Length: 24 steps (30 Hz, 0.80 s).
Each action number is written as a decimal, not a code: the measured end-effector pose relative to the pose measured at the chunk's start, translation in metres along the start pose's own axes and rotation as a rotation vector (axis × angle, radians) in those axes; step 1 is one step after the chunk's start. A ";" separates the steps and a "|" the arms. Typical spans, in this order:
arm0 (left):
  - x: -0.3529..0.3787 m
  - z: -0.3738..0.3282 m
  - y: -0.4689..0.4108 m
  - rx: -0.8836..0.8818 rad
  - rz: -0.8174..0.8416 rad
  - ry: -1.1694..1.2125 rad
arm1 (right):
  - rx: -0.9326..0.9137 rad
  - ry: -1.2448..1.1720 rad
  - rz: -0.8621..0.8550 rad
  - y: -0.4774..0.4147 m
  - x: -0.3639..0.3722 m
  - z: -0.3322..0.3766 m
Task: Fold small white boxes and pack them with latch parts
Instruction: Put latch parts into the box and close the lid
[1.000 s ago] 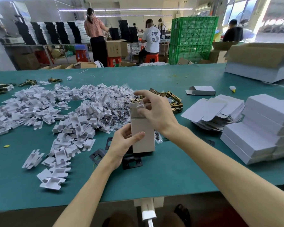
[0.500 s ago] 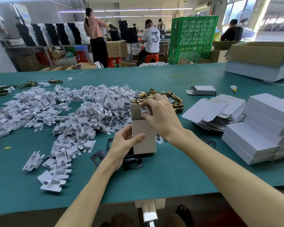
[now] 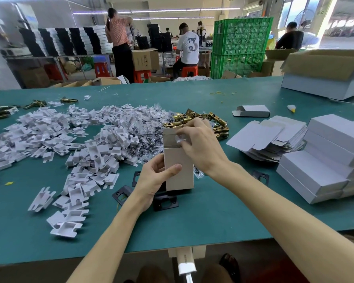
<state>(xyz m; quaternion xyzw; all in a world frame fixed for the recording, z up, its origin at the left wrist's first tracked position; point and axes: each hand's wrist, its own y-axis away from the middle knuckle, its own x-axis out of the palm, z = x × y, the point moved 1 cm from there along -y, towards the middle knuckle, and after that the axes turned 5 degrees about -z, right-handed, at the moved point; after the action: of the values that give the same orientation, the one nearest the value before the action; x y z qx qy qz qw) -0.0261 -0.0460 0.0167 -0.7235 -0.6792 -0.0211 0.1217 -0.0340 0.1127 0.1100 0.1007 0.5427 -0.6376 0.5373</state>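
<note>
Now packing is in hand: the left hand grips the box upright, just above the black plates. The right hand pinches a white insert at the box's open top. Next, probably, the insert needs a straight push down inside.

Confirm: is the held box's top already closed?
No, the box stands upright in the left hand with its top flap raised, while the right hand pinches a white insert at the opening.
</note>
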 end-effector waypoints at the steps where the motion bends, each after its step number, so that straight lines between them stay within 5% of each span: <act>1: 0.000 0.000 0.000 -0.001 -0.004 -0.001 | 0.012 -0.011 -0.001 0.001 0.000 -0.001; 10: -0.001 0.002 -0.002 0.001 -0.016 -0.013 | 0.184 -0.080 -0.075 0.010 -0.007 -0.027; 17: -0.002 0.002 -0.003 -0.017 -0.032 0.011 | 0.357 0.100 0.276 0.045 0.019 -0.071; 24: -0.001 0.000 -0.002 -0.010 -0.021 -0.004 | 0.225 0.286 0.432 0.054 0.032 -0.084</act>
<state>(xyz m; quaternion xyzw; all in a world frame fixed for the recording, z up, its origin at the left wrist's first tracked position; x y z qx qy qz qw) -0.0282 -0.0465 0.0170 -0.7170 -0.6869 -0.0243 0.1163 -0.0421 0.1706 0.0226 0.3621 0.5049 -0.5437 0.5642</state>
